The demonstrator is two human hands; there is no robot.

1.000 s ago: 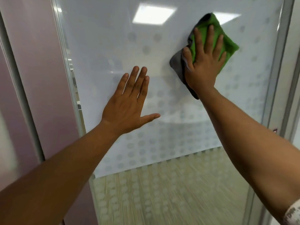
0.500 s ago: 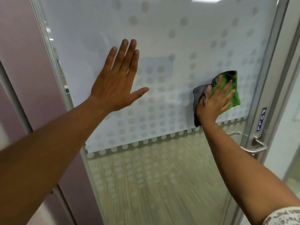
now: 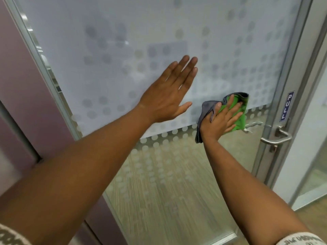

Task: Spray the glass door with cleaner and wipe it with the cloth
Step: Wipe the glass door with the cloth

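Frosted glass door (image 3: 109,55) with a pattern of pale dots fills most of the frame, its milky film ending at a dotted band just below the middle, with clear glass beneath showing a striped beige floor (image 3: 168,200) behind. Near the centre, the left hand (image 3: 166,96) lies flat against the frosted part, fingers straight and close together, thumb held out to the right. Just beside it, at centre right, the right hand (image 3: 219,122) presses a green and grey microfibre cloth (image 3: 241,119) against the glass with its fingers spread over the fabric; the cloth sits right on the lower edge of the frosted film, its grey side folded out at the left and top. Right of the cloth, a silver metal lever handle (image 3: 276,138) juts from the door's metal frame (image 3: 290,89), and above it a small blue sticker (image 3: 286,106) reads PULL. A mauve wall panel (image 3: 23,82) takes up the left edge. Patterned sleeve cuffs show in both bottom corners.
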